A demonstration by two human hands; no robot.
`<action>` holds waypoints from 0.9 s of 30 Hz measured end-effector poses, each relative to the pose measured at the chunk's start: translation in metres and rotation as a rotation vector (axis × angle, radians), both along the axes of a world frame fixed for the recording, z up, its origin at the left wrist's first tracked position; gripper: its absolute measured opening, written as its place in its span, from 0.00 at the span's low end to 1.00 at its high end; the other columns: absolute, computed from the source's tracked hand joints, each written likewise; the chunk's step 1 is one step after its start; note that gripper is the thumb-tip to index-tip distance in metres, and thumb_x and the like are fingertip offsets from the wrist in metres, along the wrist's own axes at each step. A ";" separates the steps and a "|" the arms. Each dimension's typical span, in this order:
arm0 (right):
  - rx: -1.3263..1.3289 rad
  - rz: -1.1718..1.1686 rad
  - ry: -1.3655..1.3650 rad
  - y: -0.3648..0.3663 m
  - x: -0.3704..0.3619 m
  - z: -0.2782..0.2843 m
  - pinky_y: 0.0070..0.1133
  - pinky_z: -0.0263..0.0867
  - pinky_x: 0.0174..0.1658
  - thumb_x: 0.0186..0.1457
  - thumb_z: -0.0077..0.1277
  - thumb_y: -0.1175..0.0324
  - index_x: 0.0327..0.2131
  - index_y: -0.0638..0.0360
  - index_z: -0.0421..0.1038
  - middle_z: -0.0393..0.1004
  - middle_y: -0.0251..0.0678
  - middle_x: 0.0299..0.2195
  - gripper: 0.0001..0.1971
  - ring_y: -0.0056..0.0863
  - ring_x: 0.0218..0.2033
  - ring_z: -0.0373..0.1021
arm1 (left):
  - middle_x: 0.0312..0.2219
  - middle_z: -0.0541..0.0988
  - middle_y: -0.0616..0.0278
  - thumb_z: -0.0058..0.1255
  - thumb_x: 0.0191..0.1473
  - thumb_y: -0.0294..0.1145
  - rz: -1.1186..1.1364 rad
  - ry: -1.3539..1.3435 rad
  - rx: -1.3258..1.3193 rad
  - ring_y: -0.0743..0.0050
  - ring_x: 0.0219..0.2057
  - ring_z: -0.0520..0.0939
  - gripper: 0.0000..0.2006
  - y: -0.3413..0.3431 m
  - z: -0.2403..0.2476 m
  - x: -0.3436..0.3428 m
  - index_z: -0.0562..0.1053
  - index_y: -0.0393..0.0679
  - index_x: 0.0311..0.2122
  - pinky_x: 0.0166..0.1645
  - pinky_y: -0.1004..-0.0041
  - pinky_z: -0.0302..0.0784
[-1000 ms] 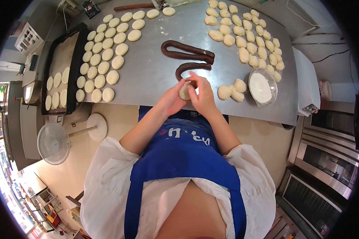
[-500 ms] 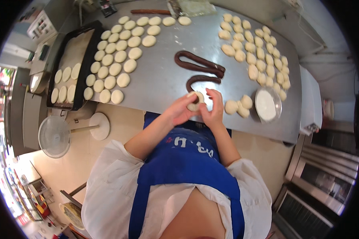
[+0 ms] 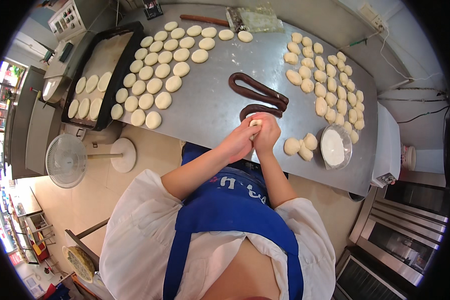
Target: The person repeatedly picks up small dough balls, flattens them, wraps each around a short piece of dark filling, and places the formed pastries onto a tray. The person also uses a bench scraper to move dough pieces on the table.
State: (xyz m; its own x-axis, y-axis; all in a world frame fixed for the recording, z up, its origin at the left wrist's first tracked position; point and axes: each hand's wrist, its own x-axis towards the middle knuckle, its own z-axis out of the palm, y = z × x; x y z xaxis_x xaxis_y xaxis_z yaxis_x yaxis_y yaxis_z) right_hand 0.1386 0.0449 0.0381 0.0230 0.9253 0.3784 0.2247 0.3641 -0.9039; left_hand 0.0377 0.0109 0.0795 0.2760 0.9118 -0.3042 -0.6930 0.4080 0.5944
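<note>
Over the table's front edge, my left hand point(image 3: 239, 142) and my right hand point(image 3: 268, 132) are pressed together, their fingers closed around a small piece of pale dough point(image 3: 255, 123). Only the top of the dough shows between the fingers; the rest is hidden. Just beyond my hands, a long dark brown filling rope point(image 3: 255, 92) lies folded back on itself. A shorter curved piece of the same filling point(image 3: 259, 107) lies nearer, partly behind my right hand. To the right of my hands, a few dough balls point(image 3: 292, 146) sit touching one another.
Flattened dough rounds point(image 3: 162, 71) stand in rows on the table's left. Many dough balls point(image 3: 331, 84) cover its right side. A bowl of white flour point(image 3: 333, 147) is near the front right. A black baking tray point(image 3: 105, 47) holds several rounds. A rolling pin point(image 3: 204, 20) lies at the back.
My right hand has closed in over the dough, which earlier showed an open hollow with dark filling inside. The view has shifted slightly; the filling ropes lie as before.
</note>
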 end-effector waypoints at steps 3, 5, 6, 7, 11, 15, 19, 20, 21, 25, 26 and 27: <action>-0.162 -0.172 0.234 0.007 -0.013 0.005 0.22 0.64 0.46 0.57 0.39 0.69 0.30 0.63 0.72 0.75 0.42 0.37 0.12 0.32 0.40 0.71 | 0.51 0.69 0.59 0.40 0.62 0.32 0.126 0.505 0.324 0.71 0.55 0.68 0.21 0.002 -0.015 0.007 0.59 0.42 0.60 0.60 0.71 0.63; -0.154 -0.036 0.215 0.002 -0.019 0.005 0.24 0.63 0.50 0.60 0.37 0.69 0.40 0.64 0.72 0.73 0.42 0.44 0.14 0.31 0.46 0.69 | 0.49 0.70 0.59 0.38 0.64 0.34 0.208 0.406 0.176 0.74 0.52 0.71 0.21 0.006 -0.023 0.009 0.59 0.42 0.60 0.56 0.72 0.67; -0.143 0.048 0.225 -0.001 -0.020 0.006 0.25 0.62 0.52 0.61 0.36 0.69 0.44 0.64 0.72 0.72 0.43 0.49 0.16 0.31 0.49 0.68 | 0.49 0.71 0.60 0.37 0.64 0.35 0.213 0.321 0.110 0.74 0.51 0.72 0.21 0.010 -0.023 0.004 0.59 0.42 0.60 0.54 0.72 0.69; -0.163 0.155 0.163 0.001 -0.009 0.009 0.26 0.61 0.55 0.60 0.39 0.70 0.46 0.66 0.71 0.71 0.45 0.50 0.15 0.34 0.51 0.68 | 0.48 0.71 0.60 0.37 0.64 0.35 0.218 0.235 0.044 0.75 0.49 0.73 0.21 0.012 -0.023 0.000 0.59 0.43 0.60 0.53 0.72 0.70; -0.140 0.144 -0.075 0.000 -0.006 0.027 0.31 0.60 0.56 0.58 0.40 0.71 0.34 0.66 0.76 0.76 0.46 0.44 0.13 0.40 0.48 0.71 | 0.50 0.70 0.60 0.35 0.64 0.34 0.086 0.108 -0.056 0.70 0.52 0.72 0.19 0.003 -0.020 -0.001 0.61 0.43 0.58 0.56 0.69 0.67; 0.174 0.062 -0.379 0.000 -0.004 0.017 0.36 0.60 0.54 0.57 0.42 0.68 0.26 0.61 0.76 0.78 0.41 0.35 0.13 0.37 0.41 0.74 | 0.49 0.71 0.60 0.31 0.64 0.37 0.092 -0.155 -0.143 0.69 0.53 0.72 0.16 -0.003 -0.005 0.003 0.65 0.45 0.53 0.57 0.68 0.67; 0.400 -0.011 -0.354 -0.005 -0.015 0.025 0.37 0.63 0.50 0.57 0.41 0.66 0.25 0.59 0.73 0.78 0.37 0.26 0.13 0.38 0.33 0.74 | 0.51 0.71 0.60 0.28 0.66 0.41 0.100 -0.118 -0.171 0.69 0.54 0.71 0.17 0.006 0.010 -0.007 0.66 0.46 0.52 0.59 0.68 0.65; 0.421 -0.009 -0.340 -0.009 -0.019 0.030 0.38 0.64 0.50 0.58 0.40 0.66 0.26 0.59 0.72 0.78 0.36 0.27 0.12 0.40 0.32 0.74 | 0.51 0.70 0.60 0.27 0.66 0.41 0.074 -0.076 -0.188 0.69 0.54 0.71 0.17 0.009 0.010 -0.008 0.66 0.45 0.52 0.60 0.68 0.65; 0.350 -0.014 -0.412 -0.005 -0.011 0.022 0.36 0.66 0.46 0.58 0.41 0.66 0.25 0.59 0.72 0.77 0.37 0.25 0.13 0.40 0.31 0.74 | 0.52 0.70 0.60 0.27 0.66 0.40 0.043 -0.036 -0.204 0.69 0.55 0.70 0.17 0.010 0.010 -0.007 0.66 0.45 0.51 0.60 0.68 0.64; -0.225 -0.046 0.120 0.010 0.001 0.014 0.32 0.68 0.31 0.55 0.42 0.70 0.23 0.64 0.72 0.75 0.42 0.21 0.12 0.42 0.24 0.73 | 0.51 0.71 0.60 0.32 0.66 0.41 0.215 0.131 -0.070 0.69 0.53 0.72 0.16 0.008 -0.003 0.017 0.65 0.45 0.52 0.59 0.69 0.66; -0.156 -0.137 -0.054 0.015 -0.008 0.020 0.29 0.69 0.32 0.59 0.39 0.66 0.27 0.66 0.73 0.76 0.42 0.21 0.15 0.40 0.23 0.73 | 0.49 0.71 0.60 0.35 0.66 0.42 0.216 0.295 0.055 0.69 0.52 0.72 0.17 0.014 -0.025 0.011 0.64 0.46 0.54 0.58 0.68 0.67; -0.100 -0.227 -0.235 0.018 -0.017 0.020 0.27 0.69 0.32 0.63 0.36 0.62 0.32 0.67 0.73 0.77 0.42 0.21 0.18 0.37 0.22 0.73 | 0.48 0.72 0.60 0.38 0.66 0.42 0.212 0.452 0.178 0.69 0.51 0.73 0.18 0.016 -0.043 0.007 0.64 0.47 0.56 0.57 0.68 0.67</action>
State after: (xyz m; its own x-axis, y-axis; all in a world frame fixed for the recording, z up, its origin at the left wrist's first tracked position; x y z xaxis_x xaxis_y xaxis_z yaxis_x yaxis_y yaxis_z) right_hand 0.1218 0.0632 0.0579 0.1559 0.9394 0.3052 0.4963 0.1927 -0.8465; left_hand 0.0446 0.0268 0.0363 -0.0431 0.9817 -0.1855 -0.4080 0.1522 0.9002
